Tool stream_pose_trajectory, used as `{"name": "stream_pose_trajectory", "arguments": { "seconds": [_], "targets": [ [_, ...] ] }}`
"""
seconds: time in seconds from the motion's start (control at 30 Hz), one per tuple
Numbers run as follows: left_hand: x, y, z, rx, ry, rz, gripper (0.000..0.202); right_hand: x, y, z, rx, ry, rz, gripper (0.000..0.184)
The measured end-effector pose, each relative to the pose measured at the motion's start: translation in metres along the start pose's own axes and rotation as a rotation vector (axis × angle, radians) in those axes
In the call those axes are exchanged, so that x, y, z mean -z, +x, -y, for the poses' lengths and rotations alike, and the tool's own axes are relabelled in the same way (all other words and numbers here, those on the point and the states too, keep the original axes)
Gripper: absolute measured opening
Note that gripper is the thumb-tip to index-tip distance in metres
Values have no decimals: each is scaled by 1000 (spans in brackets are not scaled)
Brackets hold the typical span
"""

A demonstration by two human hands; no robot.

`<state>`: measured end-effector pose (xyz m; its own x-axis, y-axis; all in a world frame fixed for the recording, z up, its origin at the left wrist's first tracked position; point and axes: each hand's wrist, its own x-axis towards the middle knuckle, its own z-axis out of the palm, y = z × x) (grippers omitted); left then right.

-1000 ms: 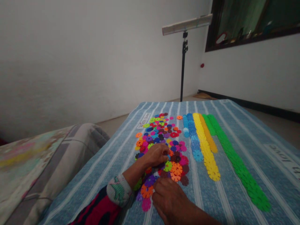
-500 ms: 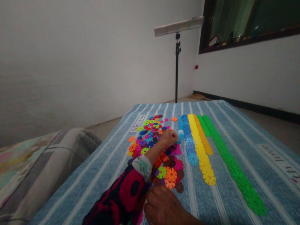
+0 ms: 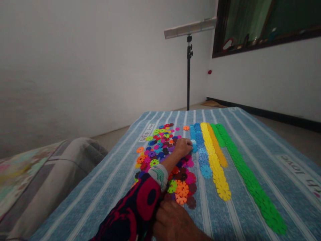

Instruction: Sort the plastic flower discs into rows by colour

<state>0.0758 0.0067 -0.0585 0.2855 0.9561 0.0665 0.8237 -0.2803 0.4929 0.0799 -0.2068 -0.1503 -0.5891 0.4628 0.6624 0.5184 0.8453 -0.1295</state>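
My left hand reaches across the pile of mixed-colour notched plastic discs. Its fingers are pinched together at the edge of a light blue disc, at the near end of a short light blue row. Close to me, my right hand is curled closed beside the pile, partly behind my left sleeve. What it holds, if anything, is hidden. Orange discs and a brown disc lie just beyond it.
Overlapping rows of blue, yellow, dark yellow and green discs run along the striped cloth. A single orange disc lies at the far end. A lamp stand rises beyond the table.
My left hand has shifted slightly right and its fingers now meet the light blue disc at the row's end. My right hand stays curled in nearly the same place.
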Motion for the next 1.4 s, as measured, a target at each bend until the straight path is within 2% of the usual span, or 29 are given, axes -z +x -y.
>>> {"name": "stream_pose_trajectory", "arguments": {
  "seconds": [0.1, 0.23, 0.37, 0.8, 0.97, 1.07, 1.17, 1.3, 1.4],
  "targets": [
    [2, -7, 0, -1, 52, 11, 21, 0, 0, -1, 19, 7, 1, 16],
    [-4, -13, -1, -6, 162, 31, 30, 0, 0, -2, 29, 8, -60, 17],
    [-9, -12, -3, 3, 213, 35, 27, 0, 0, -2, 33, 3, -102, 15],
    [-15, -2, -1, -38, 175, 52, 20, 2, -2, -1, 8, 0, -75, 9],
    [-6, -9, 5, -64, 87, 18, 14, 4, -1, -3, 38, 1, -58, 14],
    [12, -19, 20, -104, 13, -46, 9, 8, 1, -4, 59, 0, -76, 16],
    [36, -34, 48, -112, -81, -92, 8, 15, 2, -4, 60, 0, -90, 15],
    [65, -61, 95, -26, -165, -164, 13, 26, 1, -4, 64, 24, -10, 11],
    [75, -80, 129, 71, -309, -239, 17, 36, 2, -3, 99, 28, -60, 12]
  ]
}}
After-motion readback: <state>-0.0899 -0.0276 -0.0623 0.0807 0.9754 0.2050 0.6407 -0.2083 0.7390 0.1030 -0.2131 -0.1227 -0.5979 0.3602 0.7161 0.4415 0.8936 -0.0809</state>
